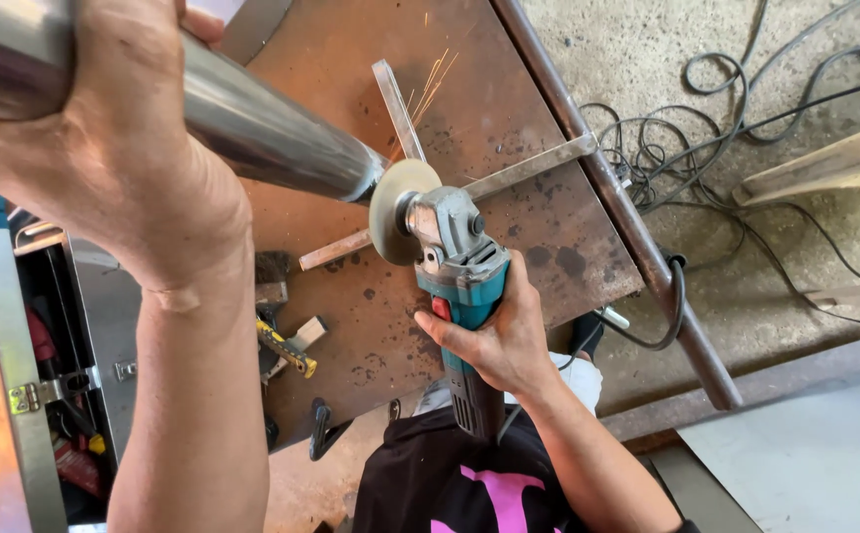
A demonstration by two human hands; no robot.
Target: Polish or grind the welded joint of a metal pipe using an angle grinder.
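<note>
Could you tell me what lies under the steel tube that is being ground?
Under the steel tube lies a rusty metal table bearing crossed flat steel strips. The tube, the left hand and the grinder's disc cover where the strips cross.

Below you stood a rusty steel work table (pixel 509 128), its brown top pitted and marked with dark spots. Two flat metal bars lay crossed on it: a long bar (pixel 509 178) ran out to the table's right edge, and a shorter bar (pixel 397 109) lay across it. A thick rusted pipe (pixel 627 217) ran along that right edge. Beyond it, tangled black cables (pixel 746 118) lay on the concrete floor (pixel 805 296), beside what may have been a pale wooden plank (pixel 834 168).
</note>
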